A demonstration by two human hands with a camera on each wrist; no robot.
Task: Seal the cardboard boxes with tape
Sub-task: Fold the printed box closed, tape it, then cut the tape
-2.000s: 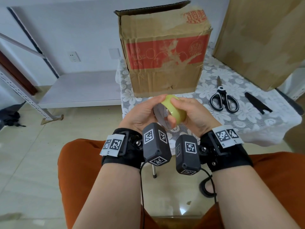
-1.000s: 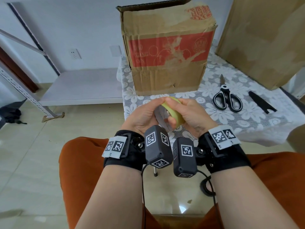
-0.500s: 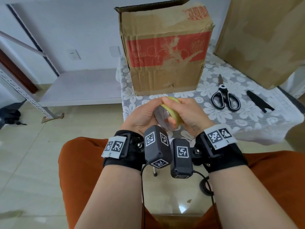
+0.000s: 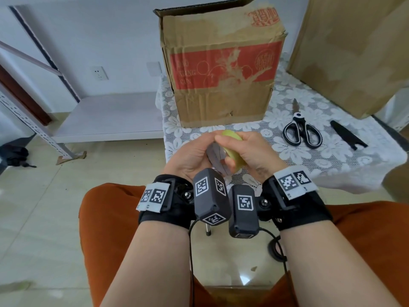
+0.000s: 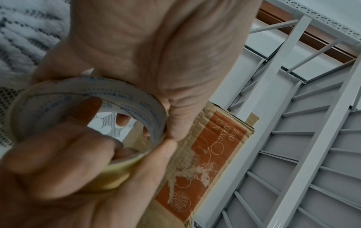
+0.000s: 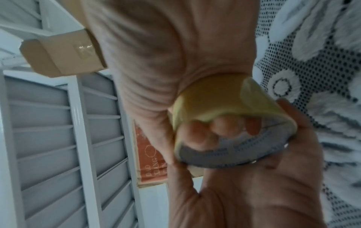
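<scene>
Tape roll (image 4: 230, 151) gripped by both hands, box (image 4: 221, 67) beyond

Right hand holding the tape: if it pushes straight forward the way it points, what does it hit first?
Likely the front face of the cardboard box, standing on the lace tablecloth beyond the right hand and tape roll. Depth is unclear.

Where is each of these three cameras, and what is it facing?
Head: looks down past both forearms at the left hand and right hand gripping the tape roll, box beyond.
Left wrist: looks along the palm, through the roll's core.
Right wrist: looks along the palm at the roll's outside.
All three share roll and box.
</scene>
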